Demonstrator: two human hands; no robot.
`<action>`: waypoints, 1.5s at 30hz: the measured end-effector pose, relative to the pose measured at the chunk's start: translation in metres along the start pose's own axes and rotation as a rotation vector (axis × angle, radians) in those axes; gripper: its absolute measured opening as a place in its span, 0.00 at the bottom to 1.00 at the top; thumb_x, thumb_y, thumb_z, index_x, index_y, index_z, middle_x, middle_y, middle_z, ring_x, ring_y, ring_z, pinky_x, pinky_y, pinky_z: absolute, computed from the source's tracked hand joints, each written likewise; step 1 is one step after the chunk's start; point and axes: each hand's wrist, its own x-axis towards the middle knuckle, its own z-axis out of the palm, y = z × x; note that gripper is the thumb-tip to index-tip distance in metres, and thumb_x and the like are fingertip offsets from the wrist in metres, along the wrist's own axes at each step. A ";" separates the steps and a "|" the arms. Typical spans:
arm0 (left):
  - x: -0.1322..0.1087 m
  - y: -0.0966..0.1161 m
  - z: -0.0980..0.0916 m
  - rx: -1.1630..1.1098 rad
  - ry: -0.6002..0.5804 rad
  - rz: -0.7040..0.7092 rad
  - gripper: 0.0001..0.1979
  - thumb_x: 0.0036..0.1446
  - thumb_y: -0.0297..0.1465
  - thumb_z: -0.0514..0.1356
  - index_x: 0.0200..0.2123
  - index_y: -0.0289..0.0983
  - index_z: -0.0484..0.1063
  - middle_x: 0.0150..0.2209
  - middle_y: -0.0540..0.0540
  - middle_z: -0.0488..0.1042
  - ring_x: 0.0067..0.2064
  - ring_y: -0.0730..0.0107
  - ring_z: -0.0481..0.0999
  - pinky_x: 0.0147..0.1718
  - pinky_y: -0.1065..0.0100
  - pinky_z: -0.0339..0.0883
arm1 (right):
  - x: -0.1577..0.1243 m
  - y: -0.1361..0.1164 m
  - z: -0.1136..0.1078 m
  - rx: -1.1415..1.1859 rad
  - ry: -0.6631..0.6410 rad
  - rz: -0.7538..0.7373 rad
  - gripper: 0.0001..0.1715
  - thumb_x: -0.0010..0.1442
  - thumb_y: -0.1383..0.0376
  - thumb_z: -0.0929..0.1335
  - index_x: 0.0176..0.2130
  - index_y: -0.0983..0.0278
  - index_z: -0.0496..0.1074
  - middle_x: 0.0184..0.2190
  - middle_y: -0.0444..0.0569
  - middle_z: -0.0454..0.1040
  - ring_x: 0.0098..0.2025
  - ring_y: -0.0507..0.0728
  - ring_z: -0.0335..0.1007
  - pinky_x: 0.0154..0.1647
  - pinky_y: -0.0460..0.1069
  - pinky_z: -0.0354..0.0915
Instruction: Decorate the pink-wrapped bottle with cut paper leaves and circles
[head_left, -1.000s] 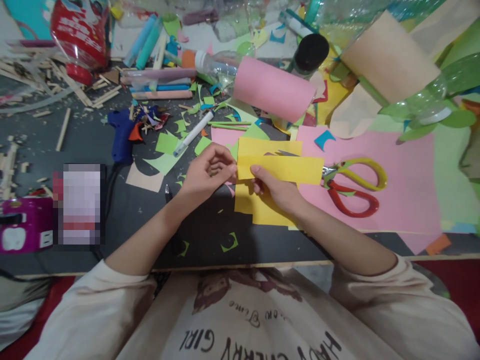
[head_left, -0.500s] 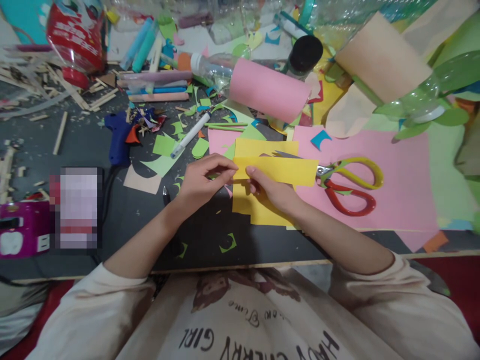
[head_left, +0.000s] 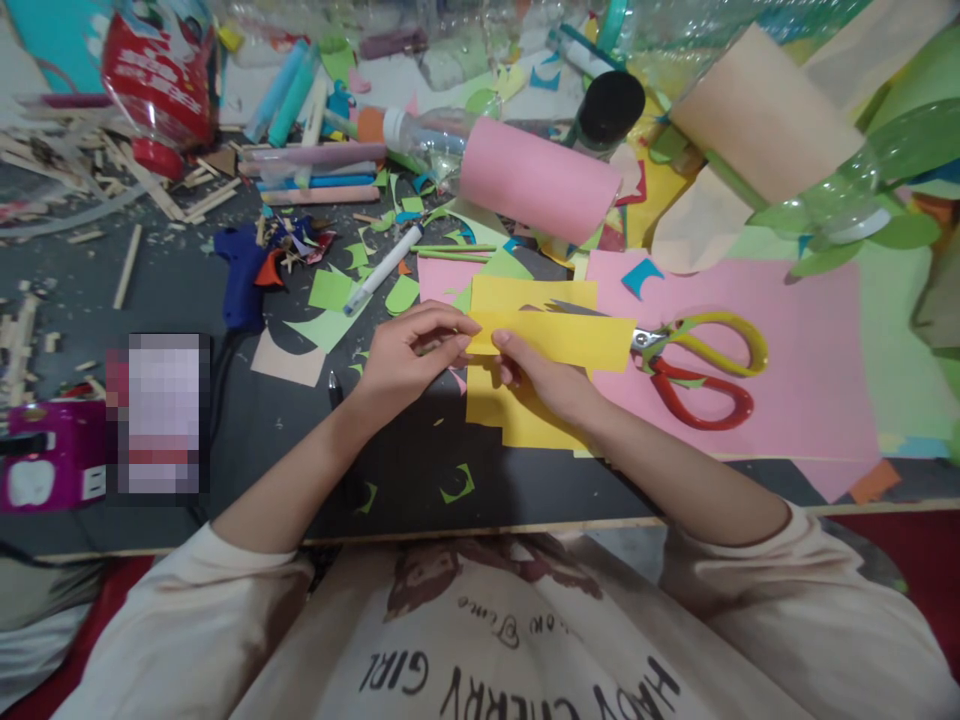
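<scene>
A strip of yellow paper point(head_left: 574, 338) is raised just over the table, pinched at its left end by both hands. My left hand point(head_left: 416, 355) is closed on the strip's left edge between thumb and fingers. Close beside it, my right hand point(head_left: 536, 378) grips the strip with the thumb on top and the fingers curled beneath. Under the strip lies a larger sheet of yellow paper point(head_left: 532, 425). Scissors point(head_left: 705, 370) with one yellow and one red handle rest to the right, their blades partly hidden by the strip.
Pink paper point(head_left: 810, 360) spreads under the scissors. Behind stand a pink-wrapped bottle point(head_left: 536, 180) and a black-capped container point(head_left: 611, 110). To the left lie a white marker point(head_left: 382, 270), a blue glue gun point(head_left: 241, 275), a blurred phone-like rectangle point(head_left: 161, 415) and green paper scraps point(head_left: 330, 290).
Both hands keep their pinch on the yellow strip, with the left fingertips slightly farther right along its edge. The view has shifted a little; the scissors and sheets stay in place.
</scene>
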 end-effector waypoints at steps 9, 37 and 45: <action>0.001 0.000 0.001 -0.038 -0.048 -0.038 0.06 0.52 0.31 0.64 0.34 0.35 0.74 0.39 0.48 0.73 0.29 0.79 0.77 0.31 0.74 0.74 | 0.002 0.003 0.000 0.102 -0.029 0.038 0.32 0.53 0.37 0.64 0.22 0.61 0.65 0.21 0.40 0.64 0.27 0.50 0.59 0.35 0.50 0.55; 0.002 0.001 -0.003 0.149 -0.020 0.110 0.06 0.55 0.28 0.61 0.32 0.38 0.79 0.37 0.46 0.75 0.39 0.71 0.75 0.34 0.71 0.71 | 0.004 0.006 -0.002 0.055 -0.009 -0.070 0.32 0.55 0.37 0.64 0.21 0.61 0.66 0.20 0.41 0.66 0.26 0.51 0.59 0.34 0.50 0.59; 0.002 0.000 -0.003 0.086 -0.028 0.118 0.06 0.55 0.28 0.61 0.36 0.38 0.78 0.39 0.46 0.74 0.41 0.72 0.75 0.37 0.72 0.74 | 0.002 0.001 0.000 0.062 -0.028 -0.032 0.32 0.55 0.38 0.64 0.20 0.61 0.65 0.21 0.41 0.65 0.26 0.50 0.60 0.35 0.50 0.59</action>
